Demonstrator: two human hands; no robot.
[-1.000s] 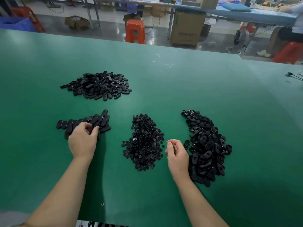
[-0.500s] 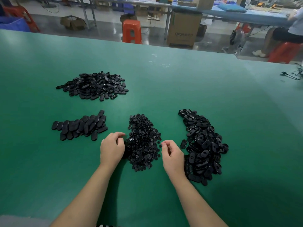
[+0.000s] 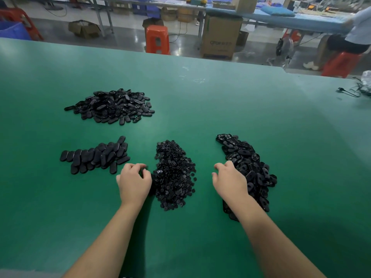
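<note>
On the green table, my left hand (image 3: 133,183) sits at the left edge of the middle pile of small round black parts (image 3: 174,173). Its fingers are curled down onto the pile's edge, and their tips hide whatever lies under them. My right hand (image 3: 230,181) reaches onto the left edge of the right-hand pile of black oval shells (image 3: 251,169), fingers bent over the shells and thumb spread apart from them. A row of flat black oval pieces (image 3: 94,156) lies left of my left hand.
A loose heap of black oval parts (image 3: 112,106) lies farther back on the left. Black cables (image 3: 355,91) lie at the table's right edge. Beyond the far edge of the table (image 3: 200,63) are orange stools, cardboard boxes and a seated person.
My left hand went from the row of oval pieces to the middle pile's left edge. My right hand moved right from beside the middle pile onto the oval shells and spread its fingers.
</note>
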